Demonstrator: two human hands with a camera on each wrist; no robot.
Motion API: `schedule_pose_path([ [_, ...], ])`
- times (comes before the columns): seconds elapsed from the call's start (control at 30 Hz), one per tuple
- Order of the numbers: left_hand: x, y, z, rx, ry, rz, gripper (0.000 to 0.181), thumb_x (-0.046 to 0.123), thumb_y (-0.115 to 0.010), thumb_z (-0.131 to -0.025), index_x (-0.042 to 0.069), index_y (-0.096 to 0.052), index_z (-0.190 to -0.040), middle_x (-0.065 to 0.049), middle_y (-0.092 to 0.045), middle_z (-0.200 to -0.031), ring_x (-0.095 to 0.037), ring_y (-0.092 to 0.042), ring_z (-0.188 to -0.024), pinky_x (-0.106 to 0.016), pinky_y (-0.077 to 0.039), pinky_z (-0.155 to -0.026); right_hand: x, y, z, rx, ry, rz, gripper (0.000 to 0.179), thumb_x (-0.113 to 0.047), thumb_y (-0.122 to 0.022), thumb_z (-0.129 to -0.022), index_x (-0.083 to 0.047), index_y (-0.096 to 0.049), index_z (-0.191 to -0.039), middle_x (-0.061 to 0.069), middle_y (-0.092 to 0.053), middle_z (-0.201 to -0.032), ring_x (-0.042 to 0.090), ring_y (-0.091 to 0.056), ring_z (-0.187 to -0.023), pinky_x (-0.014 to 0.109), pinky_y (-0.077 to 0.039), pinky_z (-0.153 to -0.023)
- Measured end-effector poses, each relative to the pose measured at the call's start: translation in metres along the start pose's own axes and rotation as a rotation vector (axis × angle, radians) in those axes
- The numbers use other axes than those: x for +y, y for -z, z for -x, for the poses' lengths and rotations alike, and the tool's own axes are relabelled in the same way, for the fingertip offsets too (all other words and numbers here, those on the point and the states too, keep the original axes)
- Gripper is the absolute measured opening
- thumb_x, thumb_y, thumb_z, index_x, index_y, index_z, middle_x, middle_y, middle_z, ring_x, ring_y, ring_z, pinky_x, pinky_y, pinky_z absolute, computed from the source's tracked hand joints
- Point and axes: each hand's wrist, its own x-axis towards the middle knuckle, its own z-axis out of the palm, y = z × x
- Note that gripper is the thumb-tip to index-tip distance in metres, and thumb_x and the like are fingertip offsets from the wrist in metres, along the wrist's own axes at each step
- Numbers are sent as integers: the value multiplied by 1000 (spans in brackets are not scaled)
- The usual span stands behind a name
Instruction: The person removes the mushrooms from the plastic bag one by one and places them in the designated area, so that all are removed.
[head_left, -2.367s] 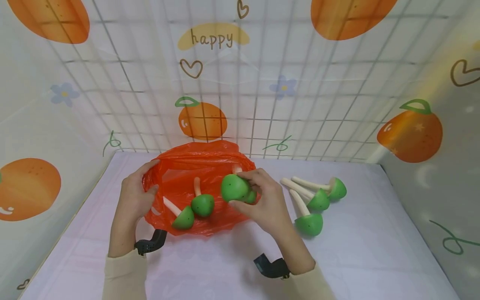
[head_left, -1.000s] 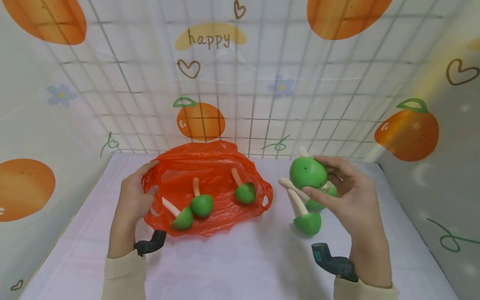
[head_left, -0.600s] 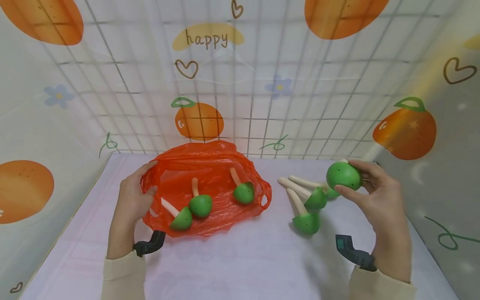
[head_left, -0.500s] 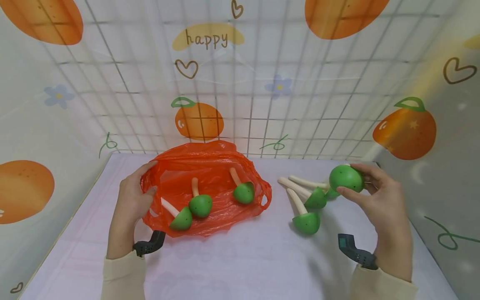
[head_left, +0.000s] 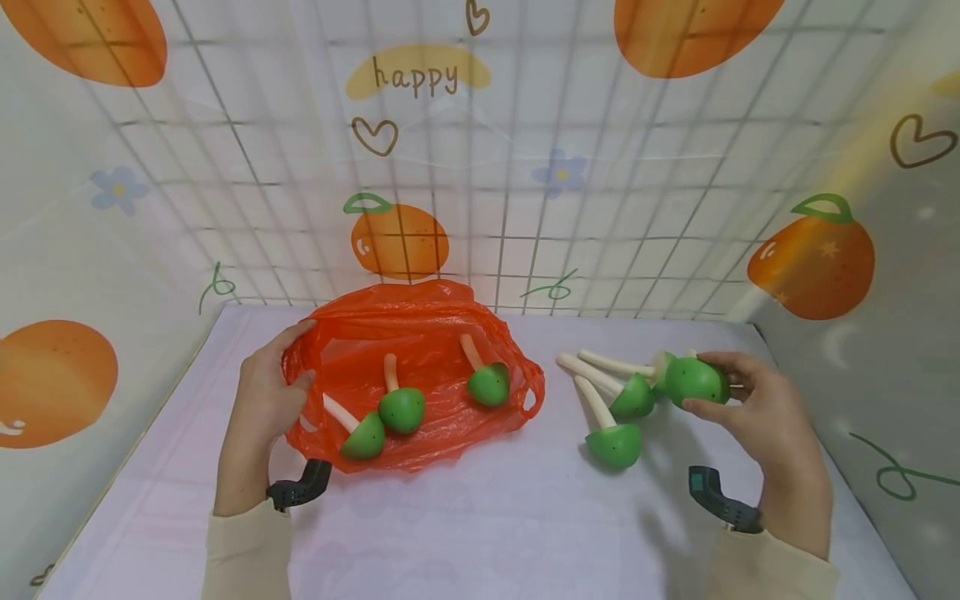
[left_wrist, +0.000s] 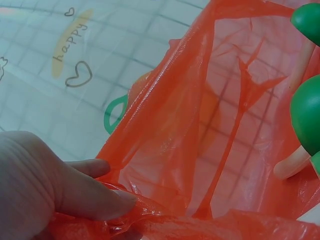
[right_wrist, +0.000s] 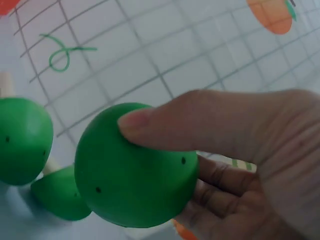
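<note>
A thin red plastic bag lies with its mouth spread toward me, and my left hand grips its left rim. In the left wrist view the thumb presses the bunched red film against the fingers. Three toy mushrooms with green caps and pale stems lie in the bag. On the right, my right hand holds another mushroom by its dark-speckled cap, thumb in front, fingers behind. Its stem is mostly hidden behind the cap. It overlaps the farthest of three mushrooms lying on the table.
The table has a pale lilac cover. A white grid-patterned curtain printed with oranges closes off the back and sides. One loop handle of the bag sticks out toward the mushrooms on the right.
My right hand has carried its mushroom from over the bag to the right, then lowered it beside the mushrooms on the table. The left hand stays on the bag's rim.
</note>
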Motion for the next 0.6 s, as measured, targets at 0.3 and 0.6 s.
schedule_pose_path([
  [0.3, 2, 0, 1, -5, 3, 4, 70, -9, -64, -95, 13, -47, -159, -23, -52, -152, -47, -54, -127, -62, -56, -95, 19, -7, -3, -55, -36, 1, 69, -5, -87, -84, 6, -55, -145, 30, -58, -135, 44, -56, -112, 8, -46, -69],
  [0.6, 2, -2, 1, -2, -5, -5, 68, -10, -64, -95, 11, -47, -158, -24, -52, -152, -47, -53, -128, -62, -55, -96, 35, -14, -4, -91, -46, -29, 71, -14, -90, -84, 6, -55, -143, 27, -61, -133, 32, -58, -107, 16, -47, -73],
])
